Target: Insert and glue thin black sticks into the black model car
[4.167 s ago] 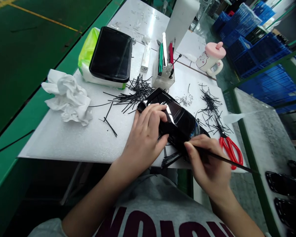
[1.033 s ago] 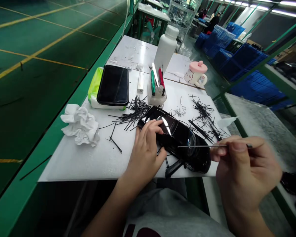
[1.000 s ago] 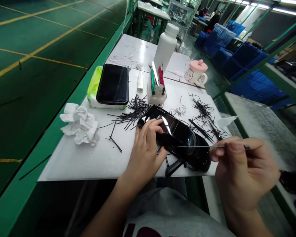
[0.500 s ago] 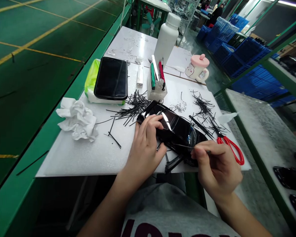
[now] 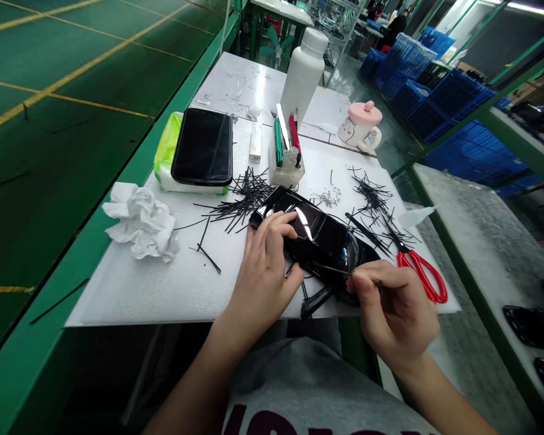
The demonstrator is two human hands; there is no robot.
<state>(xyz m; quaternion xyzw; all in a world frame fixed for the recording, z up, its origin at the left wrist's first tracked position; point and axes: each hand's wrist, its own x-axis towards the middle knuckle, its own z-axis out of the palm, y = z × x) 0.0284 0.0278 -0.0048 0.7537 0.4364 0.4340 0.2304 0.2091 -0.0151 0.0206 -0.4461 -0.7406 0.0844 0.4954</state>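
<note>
Glossy black plastic model car body (image 5: 320, 241) on white foam board (image 5: 118, 296): left hand (image 5: 263, 284) spread, fingers clamped over its top; right hand (image 5: 396, 317) pinches thin steel pick (image 5: 330, 269) against its front.

We have a clear pen holder (image 5: 286, 172) standing on the white desk (image 5: 118, 290). Directly behind it we see a white plastic bottle (image 5: 303, 78), and behind it to the right, a mug with a pink lid (image 5: 360, 130). To its left lies a black glossy case (image 5: 202, 147) on a lime-green packet (image 5: 165, 145), with crumpled white tissue (image 5: 140, 222) farther left and nearer us. To its right and nearer us lie red-handled scissors (image 5: 421, 277). Well beyond it to the right, we see stacked blue plastic crates (image 5: 457, 103).
</note>
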